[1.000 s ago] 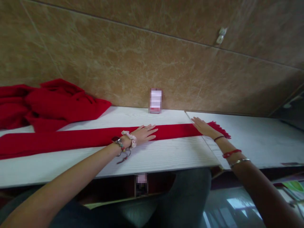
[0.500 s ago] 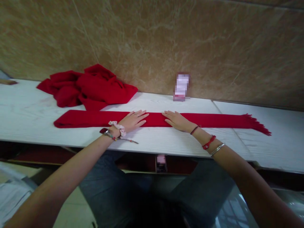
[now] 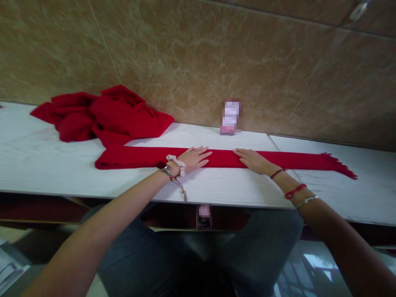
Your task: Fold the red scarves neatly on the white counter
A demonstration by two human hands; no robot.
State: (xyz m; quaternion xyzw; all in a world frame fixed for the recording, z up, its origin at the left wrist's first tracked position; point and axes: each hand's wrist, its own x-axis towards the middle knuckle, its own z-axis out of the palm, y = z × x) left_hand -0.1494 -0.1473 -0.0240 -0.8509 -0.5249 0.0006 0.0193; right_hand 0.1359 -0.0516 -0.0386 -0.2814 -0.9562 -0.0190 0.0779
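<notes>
A red scarf lies folded into a long narrow strip across the white tabletop, with its fringed end at the right. My left hand rests flat on the strip's middle, fingers stretched out to the right. Farther right, my right hand lies palm down on the same scarf, its fingers extended and pointing left. Bare red cloth shows between the two hands. Behind the strip's left end sits a crumpled heap of red cloth, which meets the folded strip there.
A brown marbled wall rises behind the white tabletop. A small blurred-out object leans against it. Below the front edge is a dark open shelf with another blurred item. A metal fitting shows at upper right.
Both hands have moved right along the scarf. The scarf's left end has shifted right, nearer my left hand, while the crumpled cloth appears a little farther left in view.
</notes>
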